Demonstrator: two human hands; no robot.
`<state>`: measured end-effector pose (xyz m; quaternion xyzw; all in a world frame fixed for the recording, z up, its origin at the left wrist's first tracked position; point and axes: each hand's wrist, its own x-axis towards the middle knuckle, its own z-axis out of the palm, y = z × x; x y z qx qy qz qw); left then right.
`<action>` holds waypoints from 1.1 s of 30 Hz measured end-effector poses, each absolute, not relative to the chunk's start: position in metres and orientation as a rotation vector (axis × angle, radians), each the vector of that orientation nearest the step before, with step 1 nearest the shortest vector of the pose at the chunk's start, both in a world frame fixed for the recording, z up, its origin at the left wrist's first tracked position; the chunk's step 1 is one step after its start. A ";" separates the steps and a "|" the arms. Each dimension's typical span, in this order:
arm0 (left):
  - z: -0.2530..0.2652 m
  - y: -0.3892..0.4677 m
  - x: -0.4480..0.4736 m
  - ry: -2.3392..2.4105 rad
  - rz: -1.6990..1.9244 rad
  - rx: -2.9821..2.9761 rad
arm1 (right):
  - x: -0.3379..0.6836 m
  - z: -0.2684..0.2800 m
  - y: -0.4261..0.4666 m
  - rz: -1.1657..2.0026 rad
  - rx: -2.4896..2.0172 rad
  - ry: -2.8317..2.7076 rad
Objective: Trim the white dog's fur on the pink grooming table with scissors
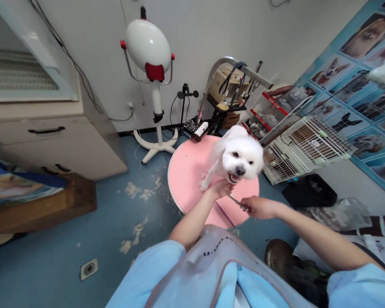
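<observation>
A fluffy white dog (242, 156) sits on a round pink grooming table (186, 171), its head raised toward me and its mouth open. My left hand (223, 189) is closed under the dog's chin, with part of the fingers hidden by the fur. In my right hand (256, 207) is a pair of scissors (236, 201), the fingers at its handles. The blades point left, toward the fur below the dog's muzzle and close to my left hand. A thin purple strip (225, 214) lies across the table's near part.
A white stand dryer (149, 47) stands behind the table at left. A curved metal grooming arm (221, 64) rises at the back, near a tool tray (192, 127). White wire cages (308, 145) are at right. Cut fur (136, 235) lies on the blue floor.
</observation>
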<state>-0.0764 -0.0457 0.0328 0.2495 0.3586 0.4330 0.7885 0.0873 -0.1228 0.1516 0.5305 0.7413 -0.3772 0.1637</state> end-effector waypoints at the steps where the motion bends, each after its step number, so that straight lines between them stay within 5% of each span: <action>1: 0.031 -0.043 -0.086 0.796 0.880 0.562 | 0.089 0.130 -0.133 -1.170 1.520 2.100; 3: 0.032 -0.043 -0.108 0.843 0.853 0.624 | 0.091 0.083 -0.156 -1.303 1.597 2.023; 7: 0.067 -0.057 -0.138 0.782 1.006 0.880 | 0.085 0.004 -0.186 -1.020 2.026 1.865; 14: 0.109 -0.068 -0.111 0.848 1.071 0.934 | 0.064 -0.052 -0.178 -0.907 2.236 1.597; 25: 0.080 -0.086 -0.098 0.947 1.012 0.951 | 0.070 -0.058 -0.191 -1.041 2.292 1.620; 33: 0.036 -0.084 -0.129 1.115 0.906 1.053 | 0.073 -0.006 -0.193 -1.110 2.871 1.464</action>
